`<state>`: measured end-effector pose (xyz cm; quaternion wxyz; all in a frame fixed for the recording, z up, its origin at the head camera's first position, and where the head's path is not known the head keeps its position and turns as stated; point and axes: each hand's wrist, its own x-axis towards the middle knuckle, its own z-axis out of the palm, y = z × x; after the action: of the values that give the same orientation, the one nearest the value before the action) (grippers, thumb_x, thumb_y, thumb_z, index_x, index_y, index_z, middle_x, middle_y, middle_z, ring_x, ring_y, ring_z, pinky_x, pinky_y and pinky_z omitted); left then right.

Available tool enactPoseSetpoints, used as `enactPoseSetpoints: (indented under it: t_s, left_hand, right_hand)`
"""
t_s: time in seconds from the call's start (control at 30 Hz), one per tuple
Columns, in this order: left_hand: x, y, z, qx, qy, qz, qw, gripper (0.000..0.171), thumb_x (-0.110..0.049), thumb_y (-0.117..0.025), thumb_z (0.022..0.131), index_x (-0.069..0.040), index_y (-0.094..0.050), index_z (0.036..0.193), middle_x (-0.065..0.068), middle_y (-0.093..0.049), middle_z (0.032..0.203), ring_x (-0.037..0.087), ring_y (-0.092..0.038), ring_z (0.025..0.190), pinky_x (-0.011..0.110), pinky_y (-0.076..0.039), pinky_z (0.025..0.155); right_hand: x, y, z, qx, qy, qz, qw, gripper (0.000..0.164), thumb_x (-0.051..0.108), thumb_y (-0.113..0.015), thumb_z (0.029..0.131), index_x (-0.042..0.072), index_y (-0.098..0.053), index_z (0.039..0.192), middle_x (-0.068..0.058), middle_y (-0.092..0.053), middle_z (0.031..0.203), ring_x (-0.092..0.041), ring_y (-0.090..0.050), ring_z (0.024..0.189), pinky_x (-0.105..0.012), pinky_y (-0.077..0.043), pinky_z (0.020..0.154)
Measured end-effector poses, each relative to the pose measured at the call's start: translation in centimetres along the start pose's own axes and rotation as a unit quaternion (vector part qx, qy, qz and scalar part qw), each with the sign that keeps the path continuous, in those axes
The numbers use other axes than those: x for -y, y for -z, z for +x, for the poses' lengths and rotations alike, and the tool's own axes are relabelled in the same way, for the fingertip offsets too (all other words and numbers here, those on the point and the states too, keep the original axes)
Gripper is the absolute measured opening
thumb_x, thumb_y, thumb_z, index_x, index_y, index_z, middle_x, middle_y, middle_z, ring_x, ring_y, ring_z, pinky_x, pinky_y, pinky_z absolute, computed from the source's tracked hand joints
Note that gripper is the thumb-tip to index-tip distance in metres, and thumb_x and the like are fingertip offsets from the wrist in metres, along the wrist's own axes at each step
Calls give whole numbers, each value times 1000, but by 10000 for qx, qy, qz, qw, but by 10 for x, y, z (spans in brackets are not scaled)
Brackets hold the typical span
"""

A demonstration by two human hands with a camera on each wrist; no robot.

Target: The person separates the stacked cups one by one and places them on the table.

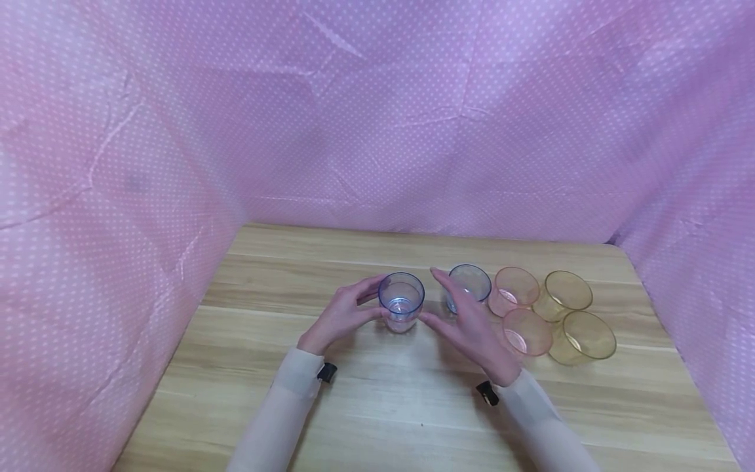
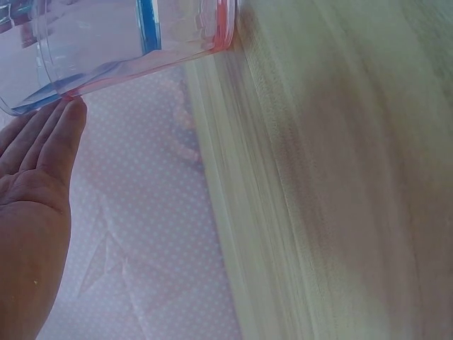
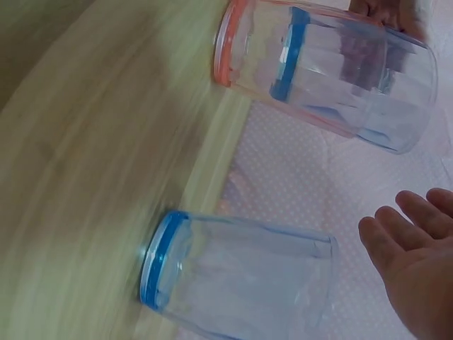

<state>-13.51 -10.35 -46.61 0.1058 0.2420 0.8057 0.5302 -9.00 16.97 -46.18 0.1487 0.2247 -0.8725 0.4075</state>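
Observation:
A clear blue-rimmed cup (image 1: 401,292) stands upright inside a pink-tinted cup (image 1: 401,326) near the middle of the table. My left hand (image 1: 345,313) holds this nested pair from the left, thumb in front and fingers behind, high on the blue cup. In the right wrist view the blue base (image 3: 289,53) sits a little above the pink base (image 3: 230,42). My right hand (image 1: 472,331) is off to the pair's right, fingers extended and holding nothing. Just beyond it stands a second blue cup (image 1: 470,288), partly covered by the hand in the head view.
To the right stand two pink cups, one behind (image 1: 514,288) and one in front (image 1: 527,334), beside two yellow cups, the rear one (image 1: 566,292) and the front one (image 1: 584,337). The wooden table (image 1: 377,419) meets pink dotted cloth (image 1: 377,131) on its far side and both flanks.

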Motion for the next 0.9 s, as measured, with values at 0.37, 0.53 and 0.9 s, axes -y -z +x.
enactPoseSetpoints:
  t_s: [0.37, 0.53, 0.9]
  left_hand:
    - [5, -2, -3, -60, 27, -104, 9999, 73, -19, -83, 90, -5, -49, 153, 16, -58, 147, 30, -60, 132, 32, -49, 111]
    - [5, -3, -5, -60, 133, -92, 9999, 73, -23, -82, 91, -7, -49, 154, 14, -57, 149, 28, -60, 132, 32, -50, 110]
    - [21, 2, -4, 295, 290, -44, 9991, 79, -25, -86, 87, -11, -47, 155, 10, -52, 154, 28, -54, 138, 40, -46, 116]
  right_hand:
    - [-4, -17, 14, 686, -367, 345, 9964, 93, 36, -87, 86, 12, -37, 161, -13, -43, 161, -40, -50, 139, -58, -42, 116]
    - [-9, -22, 17, 897, -469, 615, 9930, 93, 35, -88, 85, 9, -39, 159, -14, -44, 160, -37, -51, 139, -55, -43, 116]
    - [-15, -25, 22, 996, -613, 1429, 9828, 84, 21, -89, 84, -1, -44, 152, -19, -53, 151, -35, -52, 139, -43, -46, 115]
